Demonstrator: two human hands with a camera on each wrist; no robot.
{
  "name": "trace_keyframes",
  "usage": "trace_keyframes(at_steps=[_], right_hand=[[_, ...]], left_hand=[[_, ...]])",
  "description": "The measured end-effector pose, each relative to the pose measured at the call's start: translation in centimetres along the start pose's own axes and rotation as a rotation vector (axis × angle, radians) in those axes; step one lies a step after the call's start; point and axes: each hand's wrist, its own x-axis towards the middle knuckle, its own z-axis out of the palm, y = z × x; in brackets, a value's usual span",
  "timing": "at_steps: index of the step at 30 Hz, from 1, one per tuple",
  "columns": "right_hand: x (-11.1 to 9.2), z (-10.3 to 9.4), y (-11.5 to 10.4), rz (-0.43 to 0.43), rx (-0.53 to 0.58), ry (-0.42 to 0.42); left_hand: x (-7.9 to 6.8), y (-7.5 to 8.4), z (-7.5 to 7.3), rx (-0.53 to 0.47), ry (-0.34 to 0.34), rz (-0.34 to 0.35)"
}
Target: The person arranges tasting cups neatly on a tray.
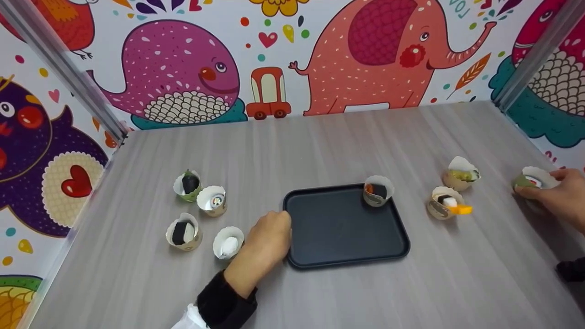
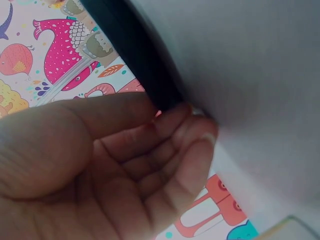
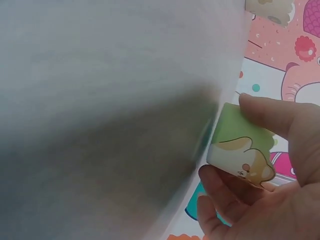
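Observation:
My left hand is at the left rim of a black tray. In the left wrist view its thumb and curled fingers pinch the tray's dark edge. On the tray's far right corner stands a paper cup with a dark and orange piece in it. At the far right of the table my right hand grips a green paper cup by its sides, thumb on one side and fingers on the other. A cartoon animal is printed on this cup, and a white round piece with a red centre shows inside.
Right of the tray stand two paper cups, one with a green piece, one with an orange-tailed piece. Several more cups stand left, including one with a white piece beside my left wrist. Printed walls border the table.

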Motion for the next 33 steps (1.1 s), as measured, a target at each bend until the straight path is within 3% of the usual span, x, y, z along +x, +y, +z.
trace_keyframes(at_steps=[9, 17, 26, 33], right_hand=[[-0.7, -0.6, -0.6, -0.022, 0.023, 0.099], [-1.6, -1.1, -3.2, -0.032, 0.123, 0.183], [-3.5, -1.1, -6.0, -0.136, 0.11, 0.193], [-5.7, -0.3, -8.3, -0.283, 0.103, 0.191]], left_hand=[[0.1, 0.2, 0.0, 0.002, 0.016, 0.018], [0.1, 0.0, 0.1, 0.0, 0.02, 0.015], [0.2, 0.1, 0.0, 0.019, 0.017, 0.001], [0.3, 0.1, 0.1, 0.014, 0.006, -0.008]])
